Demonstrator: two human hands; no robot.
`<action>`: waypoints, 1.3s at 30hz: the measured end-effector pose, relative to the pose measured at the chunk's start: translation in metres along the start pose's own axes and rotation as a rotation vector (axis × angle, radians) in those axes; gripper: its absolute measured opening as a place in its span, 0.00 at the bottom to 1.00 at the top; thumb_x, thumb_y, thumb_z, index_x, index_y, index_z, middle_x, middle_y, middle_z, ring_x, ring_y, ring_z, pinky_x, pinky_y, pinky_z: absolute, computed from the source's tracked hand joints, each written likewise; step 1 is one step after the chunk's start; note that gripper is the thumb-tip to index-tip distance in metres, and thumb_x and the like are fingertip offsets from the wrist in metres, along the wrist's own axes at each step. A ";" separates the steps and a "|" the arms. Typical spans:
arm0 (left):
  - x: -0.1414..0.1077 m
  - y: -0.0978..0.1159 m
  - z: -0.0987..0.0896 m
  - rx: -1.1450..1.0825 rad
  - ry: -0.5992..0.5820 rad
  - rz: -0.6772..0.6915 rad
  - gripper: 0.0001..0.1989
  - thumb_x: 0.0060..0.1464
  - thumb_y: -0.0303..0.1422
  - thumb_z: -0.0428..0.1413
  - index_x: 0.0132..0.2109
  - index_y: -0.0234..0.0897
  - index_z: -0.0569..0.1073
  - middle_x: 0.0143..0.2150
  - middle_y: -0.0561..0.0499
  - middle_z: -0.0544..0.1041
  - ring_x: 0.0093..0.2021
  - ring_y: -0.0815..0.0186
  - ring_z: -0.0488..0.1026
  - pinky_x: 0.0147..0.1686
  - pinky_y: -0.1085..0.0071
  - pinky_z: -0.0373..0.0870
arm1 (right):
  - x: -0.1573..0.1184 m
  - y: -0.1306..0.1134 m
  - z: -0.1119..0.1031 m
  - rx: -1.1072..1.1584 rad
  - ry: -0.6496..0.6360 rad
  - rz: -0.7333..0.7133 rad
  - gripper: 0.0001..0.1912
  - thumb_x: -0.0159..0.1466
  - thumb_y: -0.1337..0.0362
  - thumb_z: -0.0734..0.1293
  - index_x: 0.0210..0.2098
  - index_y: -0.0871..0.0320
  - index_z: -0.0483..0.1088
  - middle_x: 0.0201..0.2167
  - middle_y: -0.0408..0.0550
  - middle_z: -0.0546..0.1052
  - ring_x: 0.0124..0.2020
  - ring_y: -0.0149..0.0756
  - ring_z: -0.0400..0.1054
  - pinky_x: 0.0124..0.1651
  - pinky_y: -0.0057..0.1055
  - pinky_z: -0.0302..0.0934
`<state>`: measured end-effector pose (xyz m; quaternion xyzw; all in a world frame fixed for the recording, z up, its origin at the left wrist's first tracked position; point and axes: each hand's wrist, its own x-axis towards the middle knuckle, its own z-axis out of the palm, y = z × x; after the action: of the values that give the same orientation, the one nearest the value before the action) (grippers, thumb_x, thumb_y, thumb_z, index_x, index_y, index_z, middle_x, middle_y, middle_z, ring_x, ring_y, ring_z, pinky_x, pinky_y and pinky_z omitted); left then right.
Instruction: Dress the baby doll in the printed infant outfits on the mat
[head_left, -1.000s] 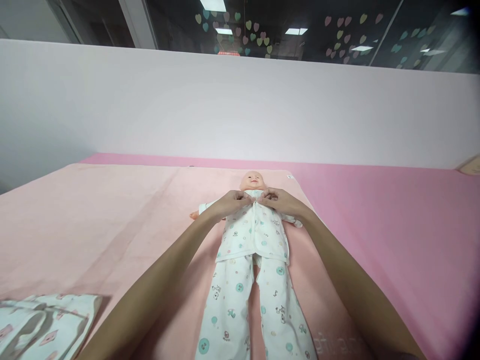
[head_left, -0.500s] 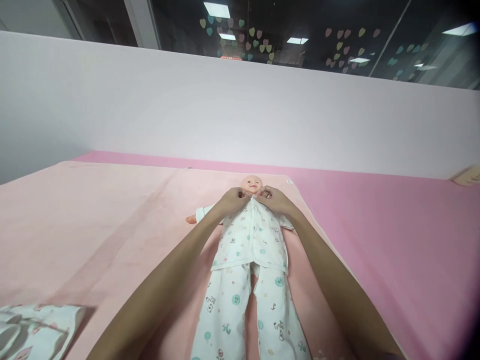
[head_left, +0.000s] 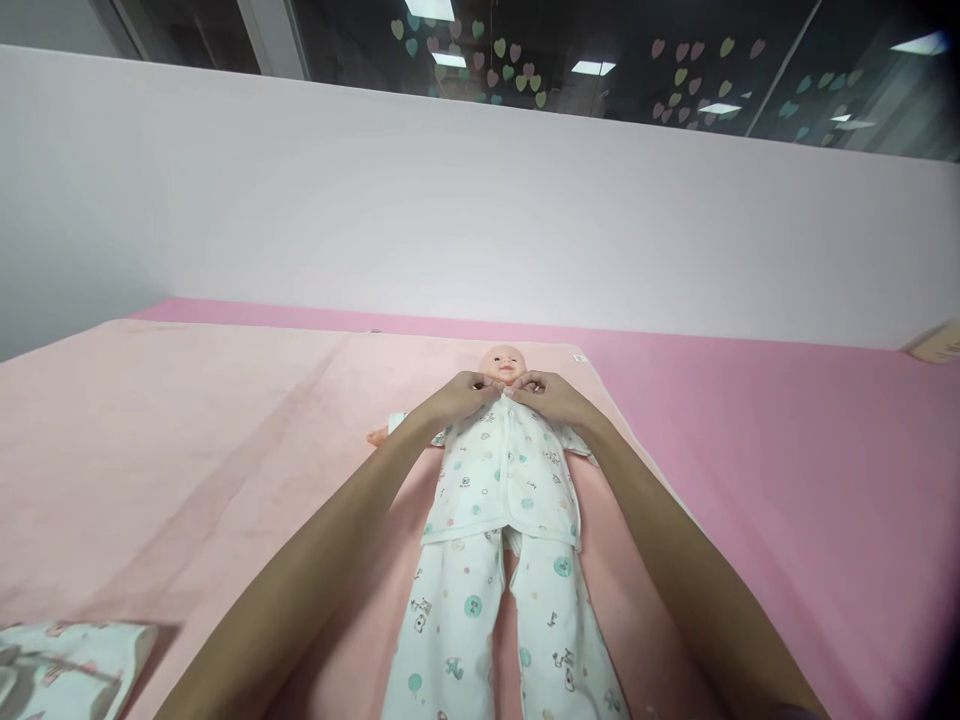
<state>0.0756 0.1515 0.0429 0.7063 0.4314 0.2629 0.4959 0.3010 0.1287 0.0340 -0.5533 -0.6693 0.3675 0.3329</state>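
Observation:
A baby doll [head_left: 502, 362] lies on its back, head away from me, dressed in a white printed top [head_left: 506, 470] and matching trousers [head_left: 450, 620]. At the collar, my left hand [head_left: 474, 393] pinches the top's left-hand edge. My right hand [head_left: 544, 393] pinches the collar from the other side, its fingertips almost meeting the left ones. The top's front edges come together along the middle. Whatever fastener lies between the fingertips is too small to make out. One doll hand [head_left: 377, 437] sticks out of a sleeve on the left.
The doll rests on a pale pink blanket [head_left: 225, 450] spread over a brighter pink surface [head_left: 787, 480]. Folded printed cloth [head_left: 82, 665] lies at the lower left. A white wall [head_left: 480, 220] rises behind, and a cream-coloured object [head_left: 935, 343] stands at the far right.
The view has tilted and shifted slightly. Both hands stay at the doll's collar, with only small finger movements.

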 end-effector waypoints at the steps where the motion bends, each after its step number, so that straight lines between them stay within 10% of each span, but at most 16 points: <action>1: 0.000 0.000 0.000 0.001 0.006 -0.006 0.17 0.57 0.47 0.62 0.34 0.37 0.75 0.23 0.56 0.61 0.23 0.70 0.55 0.27 0.69 0.49 | -0.001 0.000 0.000 0.003 0.002 0.010 0.18 0.60 0.48 0.75 0.40 0.54 0.79 0.36 0.44 0.76 0.36 0.35 0.66 0.38 0.32 0.57; 30: -0.003 0.015 0.013 0.130 0.164 0.048 0.18 0.61 0.47 0.60 0.39 0.34 0.78 0.30 0.51 0.72 0.30 0.67 0.65 0.33 0.69 0.61 | -0.004 -0.001 0.000 0.116 0.021 0.063 0.13 0.64 0.51 0.72 0.38 0.55 0.78 0.39 0.45 0.80 0.39 0.36 0.71 0.41 0.31 0.62; 39: -0.006 0.018 0.013 0.100 0.172 0.016 0.16 0.61 0.46 0.61 0.37 0.35 0.77 0.27 0.54 0.70 0.27 0.69 0.62 0.30 0.69 0.58 | -0.018 -0.029 0.007 -0.213 0.184 0.035 0.09 0.65 0.55 0.71 0.38 0.53 0.78 0.40 0.49 0.82 0.41 0.41 0.73 0.41 0.34 0.61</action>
<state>0.0900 0.1378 0.0554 0.7082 0.4794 0.3047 0.4193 0.2834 0.1065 0.0543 -0.6285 -0.6614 0.2479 0.3258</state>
